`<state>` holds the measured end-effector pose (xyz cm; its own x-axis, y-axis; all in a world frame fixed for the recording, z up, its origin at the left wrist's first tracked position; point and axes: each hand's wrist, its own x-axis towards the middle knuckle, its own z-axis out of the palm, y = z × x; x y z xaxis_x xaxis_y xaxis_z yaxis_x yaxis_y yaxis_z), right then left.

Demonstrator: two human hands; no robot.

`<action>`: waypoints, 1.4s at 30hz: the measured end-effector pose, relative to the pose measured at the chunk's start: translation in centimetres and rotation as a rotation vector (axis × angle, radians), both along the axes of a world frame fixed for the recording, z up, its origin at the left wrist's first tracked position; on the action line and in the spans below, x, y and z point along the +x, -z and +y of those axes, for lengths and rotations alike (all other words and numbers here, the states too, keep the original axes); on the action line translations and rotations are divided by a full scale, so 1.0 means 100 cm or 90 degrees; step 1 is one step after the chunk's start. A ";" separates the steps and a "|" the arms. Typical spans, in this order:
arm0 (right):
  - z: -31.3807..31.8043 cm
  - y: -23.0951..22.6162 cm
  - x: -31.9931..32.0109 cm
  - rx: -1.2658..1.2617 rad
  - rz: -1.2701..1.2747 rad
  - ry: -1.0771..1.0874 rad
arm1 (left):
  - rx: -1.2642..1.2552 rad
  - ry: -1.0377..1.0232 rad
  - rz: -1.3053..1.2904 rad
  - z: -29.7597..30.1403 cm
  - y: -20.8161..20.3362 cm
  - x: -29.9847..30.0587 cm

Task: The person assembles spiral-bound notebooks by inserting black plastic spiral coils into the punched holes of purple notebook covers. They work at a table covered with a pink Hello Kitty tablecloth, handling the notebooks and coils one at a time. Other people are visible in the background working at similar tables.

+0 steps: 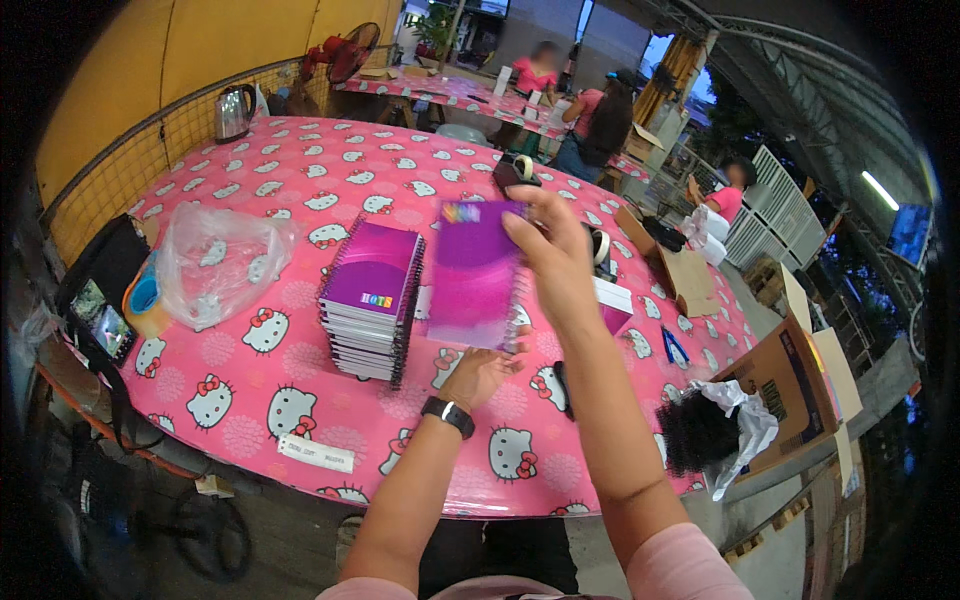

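Note:
A purple spiral notebook (472,275), slightly blurred, is held upright over the table by its upper right corner. My right hand (552,238) pinches that corner between thumb and fingers. Below the notebook's lower edge is my left hand (480,376), a dark watch on its wrist, its fingers stretched out and partly behind the notebook's corner. Whether those fingers touch the notebook I cannot tell. Just to the left stands a tall stack of similar purple notebooks (366,300), their black spiral bindings facing right. Behind my right forearm, a white and purple block (613,303) is partly hidden.
A pink patterned cloth covers the table (235,437). On the left lie a clear plastic bag (215,262), tape rolls (146,298) and a tablet (103,318). Tape dispensers (517,172), blue-handled pliers (675,347), black coils (697,430) and a cardboard box (800,385) are right. Several people sit beyond.

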<state>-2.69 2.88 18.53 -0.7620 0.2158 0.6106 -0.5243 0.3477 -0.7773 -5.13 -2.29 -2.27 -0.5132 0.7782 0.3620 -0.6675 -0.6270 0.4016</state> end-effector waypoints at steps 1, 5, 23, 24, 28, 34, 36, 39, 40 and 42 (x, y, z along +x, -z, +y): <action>-0.013 -0.001 -0.015 -0.132 -0.021 -0.059 | 0.050 0.021 0.013 0.003 -0.004 0.003; -0.043 0.026 -0.072 -0.201 -0.165 -0.133 | -0.015 -0.016 0.013 0.001 -0.004 0.006; -0.029 0.104 -0.121 0.008 -0.088 0.011 | -0.063 -0.099 -0.064 0.018 0.020 0.000; -0.033 0.101 -0.118 0.024 -0.039 0.017 | -0.059 -0.108 -0.046 0.012 0.025 -0.005; 0.018 0.092 -0.082 0.165 0.046 0.125 | -0.181 -0.169 -0.105 -0.001 0.011 -0.003; 0.230 0.135 0.010 0.465 -0.113 0.456 | -0.205 -0.164 -0.116 0.013 0.004 0.002; 0.256 0.144 0.032 0.489 -0.212 0.494 | -0.189 -0.160 -0.114 0.012 0.002 0.001; 0.260 0.152 0.041 0.548 -0.216 0.507 | -0.158 -0.164 -0.085 0.006 0.001 0.000; 0.256 0.154 0.037 0.573 -0.197 0.528 | -0.157 -0.163 -0.084 0.005 0.002 0.000; 0.260 0.153 0.032 0.611 -0.175 0.532 | -0.157 -0.159 -0.080 0.002 0.001 -0.001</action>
